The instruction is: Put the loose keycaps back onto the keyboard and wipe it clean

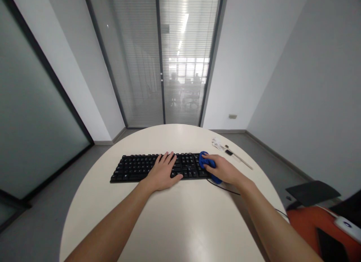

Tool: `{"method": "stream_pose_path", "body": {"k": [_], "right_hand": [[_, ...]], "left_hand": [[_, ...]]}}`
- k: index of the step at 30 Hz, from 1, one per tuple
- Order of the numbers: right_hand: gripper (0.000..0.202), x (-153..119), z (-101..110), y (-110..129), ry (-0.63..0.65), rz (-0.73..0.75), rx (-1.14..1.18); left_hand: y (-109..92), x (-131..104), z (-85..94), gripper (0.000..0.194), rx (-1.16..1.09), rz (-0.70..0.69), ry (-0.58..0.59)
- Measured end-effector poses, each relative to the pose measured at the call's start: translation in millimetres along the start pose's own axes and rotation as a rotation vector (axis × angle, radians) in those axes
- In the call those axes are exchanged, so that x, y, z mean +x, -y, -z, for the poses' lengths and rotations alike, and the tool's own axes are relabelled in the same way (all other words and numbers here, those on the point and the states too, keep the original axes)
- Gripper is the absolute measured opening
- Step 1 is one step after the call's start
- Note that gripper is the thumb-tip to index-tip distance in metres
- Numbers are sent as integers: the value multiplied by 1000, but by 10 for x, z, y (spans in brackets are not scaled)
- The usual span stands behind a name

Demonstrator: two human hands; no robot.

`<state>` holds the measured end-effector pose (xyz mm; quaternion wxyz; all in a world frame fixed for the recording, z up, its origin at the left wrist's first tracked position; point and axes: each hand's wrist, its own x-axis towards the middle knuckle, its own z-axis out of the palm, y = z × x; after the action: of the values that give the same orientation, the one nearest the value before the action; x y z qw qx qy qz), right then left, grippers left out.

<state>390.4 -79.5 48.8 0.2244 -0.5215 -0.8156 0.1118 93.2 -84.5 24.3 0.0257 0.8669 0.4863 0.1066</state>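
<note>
A black keyboard [135,168] lies flat across the round cream table [180,213]. My left hand [162,171] rests on its middle, fingers spread over the keys and thumb out to the right. At the keyboard's right end, my right hand [221,168] is closed on a bunched blue cloth [207,162], pressed against the keys there. Part of the cloth hangs below the hand onto the table. A black cable [228,190] runs from near the keyboard's lower right corner, passing under my right forearm.
Beyond my right hand lie a thin stick [241,159], a small black piece [228,152] and a whitish frayed item [217,143]. An orange chair [303,220] at lower right holds a white power strip [348,226] and a dark flat object [331,245]. Glass panels stand behind the table.
</note>
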Motion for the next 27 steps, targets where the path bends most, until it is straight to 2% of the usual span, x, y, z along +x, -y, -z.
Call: {"method": "stream_pose_path", "body": {"k": [4,10,13,17,18,22,27], "right_hand": [[46,-144,60,8,54,19,-39],[33,-234,213,119,128,-16,-117],[33,-185,205,159,32,-12,-38],[41,-17,23,124,-176,52,12],[43,27,-32,110,-170,75,12],[52,122,-145,103,8,140,-47],[53,28,-12,188,136,166,-64]], "left_hand": [[-1,0,3,88,-20,2,1],[-5,-5,13,88,-27,0,5],[-1,0,7,89,-22,0,2],[2,5,0,87,-20,0,0],[3,6,-1,87,-19,-1,1],[6,8,-5,87,-25,-4,-4],[-4,9,8,87,-20,2,7]]}}
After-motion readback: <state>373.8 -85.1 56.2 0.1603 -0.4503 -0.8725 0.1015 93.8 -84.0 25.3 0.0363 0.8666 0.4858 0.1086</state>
